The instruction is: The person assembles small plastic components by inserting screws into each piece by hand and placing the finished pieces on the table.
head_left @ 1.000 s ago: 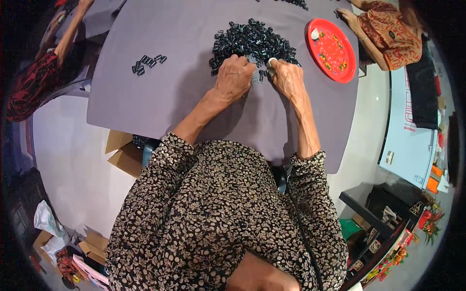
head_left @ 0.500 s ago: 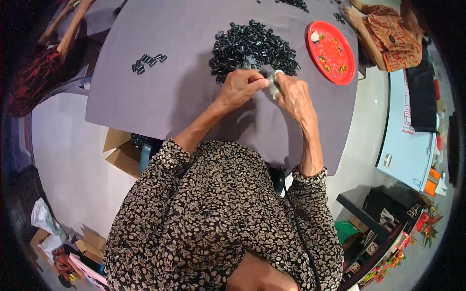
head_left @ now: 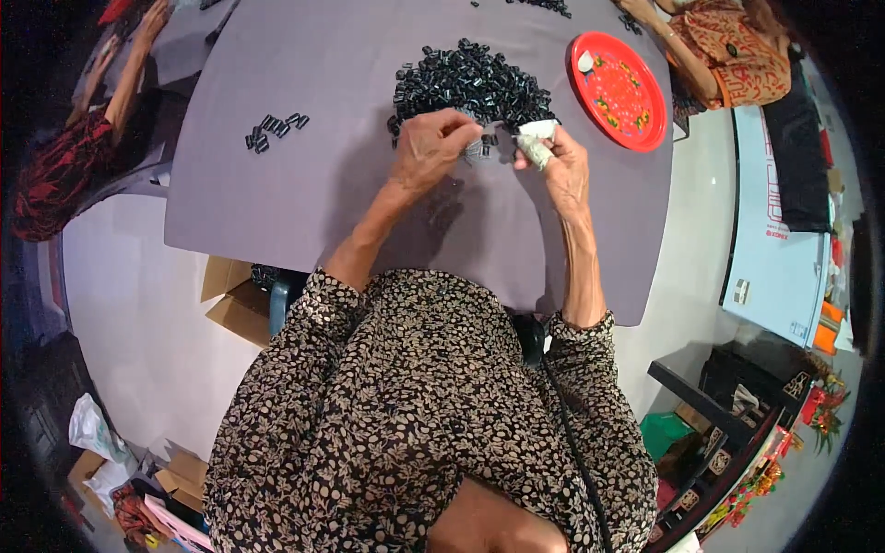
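My left hand point(head_left: 431, 147) is over the near edge of a heap of small, shiny black tube-like pieces point(head_left: 472, 83). Its thumb and forefinger are pinched together; whatever they hold is too small to make out. Just right of it, my right hand point(head_left: 566, 168) is closed around a whitish, pale-green crumpled wrap point(head_left: 535, 149), cloth or paper, with a white flap standing up from it. Between the hands, a few grey-black pieces lie on the purple-grey tablecloth point(head_left: 304, 198). A small separate group of black pieces point(head_left: 275, 131) is off to the left.
A red round tray point(head_left: 616, 138) with a patterned middle and a small white thing in it sits at the right. Other people's arms reach in at the far left point(head_left: 129, 88) and far right point(head_left: 687, 64). An open cardboard box point(head_left: 241, 309) stands below the table's left side.
My hands have moved apart: the left one went left, the right one slightly right, and the whitish wrap now shows more fully. The far-right person's arm has shifted away.
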`<control>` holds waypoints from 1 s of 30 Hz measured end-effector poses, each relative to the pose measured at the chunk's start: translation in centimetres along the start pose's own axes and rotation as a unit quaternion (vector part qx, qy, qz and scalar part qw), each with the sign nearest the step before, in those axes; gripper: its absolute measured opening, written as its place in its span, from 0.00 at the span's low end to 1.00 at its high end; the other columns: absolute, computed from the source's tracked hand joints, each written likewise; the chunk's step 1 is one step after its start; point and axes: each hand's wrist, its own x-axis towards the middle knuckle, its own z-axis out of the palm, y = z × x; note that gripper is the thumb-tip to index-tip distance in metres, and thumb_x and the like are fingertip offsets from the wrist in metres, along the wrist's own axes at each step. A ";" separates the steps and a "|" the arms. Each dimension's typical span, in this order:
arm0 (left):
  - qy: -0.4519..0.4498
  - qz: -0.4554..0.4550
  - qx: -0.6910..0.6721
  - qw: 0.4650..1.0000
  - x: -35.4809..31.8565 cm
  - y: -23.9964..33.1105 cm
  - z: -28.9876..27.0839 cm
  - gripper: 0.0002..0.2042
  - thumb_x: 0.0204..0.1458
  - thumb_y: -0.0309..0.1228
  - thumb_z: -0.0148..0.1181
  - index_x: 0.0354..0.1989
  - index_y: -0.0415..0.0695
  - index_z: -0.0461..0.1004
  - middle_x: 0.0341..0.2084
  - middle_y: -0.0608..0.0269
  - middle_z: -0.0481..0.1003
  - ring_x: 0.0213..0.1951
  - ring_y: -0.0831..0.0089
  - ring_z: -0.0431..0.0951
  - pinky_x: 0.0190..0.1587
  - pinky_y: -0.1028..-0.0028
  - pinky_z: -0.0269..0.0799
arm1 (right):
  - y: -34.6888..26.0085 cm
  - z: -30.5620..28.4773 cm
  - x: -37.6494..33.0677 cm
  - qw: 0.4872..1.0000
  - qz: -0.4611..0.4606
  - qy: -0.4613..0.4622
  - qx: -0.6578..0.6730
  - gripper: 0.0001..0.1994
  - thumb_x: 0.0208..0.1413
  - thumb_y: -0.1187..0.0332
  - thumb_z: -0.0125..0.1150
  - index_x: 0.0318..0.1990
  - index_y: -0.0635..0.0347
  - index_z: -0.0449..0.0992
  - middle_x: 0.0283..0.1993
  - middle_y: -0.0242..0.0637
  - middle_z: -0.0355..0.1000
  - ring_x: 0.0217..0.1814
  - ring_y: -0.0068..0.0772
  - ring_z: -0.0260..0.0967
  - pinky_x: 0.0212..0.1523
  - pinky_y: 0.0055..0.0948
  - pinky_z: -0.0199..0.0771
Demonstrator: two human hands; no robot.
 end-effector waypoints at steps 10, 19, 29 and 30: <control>0.138 0.268 0.433 0.849 2.7 -3.5 1.4 0.03 0.40 0.26 0.55 0.25 0.44 0.71 0.23 0.59 0.67 0.31 0.62 0.69 0.33 0.65 0.68 | 3.0 -0.5 -1.0 0.997 0.073 0.013 0.020 0.04 0.50 0.78 0.50 0.32 0.62 0.72 0.23 0.29 0.68 0.23 0.16 0.63 0.25 0.16 0.62; 0.089 0.278 0.452 0.843 3.0 -3.1 1.8 0.01 0.40 0.25 0.53 0.22 0.43 0.68 0.22 0.59 0.66 0.30 0.61 0.69 0.32 0.64 0.68 | 4.2 -0.8 -1.2 0.997 0.067 0.020 0.045 0.04 0.50 0.77 0.50 0.31 0.63 0.72 0.23 0.28 0.68 0.23 0.16 0.63 0.25 0.16 0.63; 0.047 0.214 0.258 0.941 2.6 -1.7 0.9 0.02 0.41 0.25 0.53 0.24 0.41 0.70 0.21 0.59 0.70 0.24 0.69 0.71 0.28 0.68 0.69 | 2.7 -0.4 -0.3 0.997 0.053 0.012 0.048 0.04 0.49 0.76 0.52 0.32 0.62 0.71 0.24 0.28 0.68 0.23 0.16 0.63 0.24 0.16 0.62; 0.005 0.106 0.090 0.990 2.3 -0.7 0.6 0.04 0.42 0.26 0.54 0.26 0.41 0.72 0.21 0.60 0.71 0.22 0.72 0.71 0.27 0.70 0.69 | 2.4 -0.4 -0.3 0.997 0.054 0.012 0.047 0.04 0.49 0.76 0.52 0.32 0.62 0.71 0.24 0.28 0.68 0.23 0.16 0.63 0.24 0.16 0.62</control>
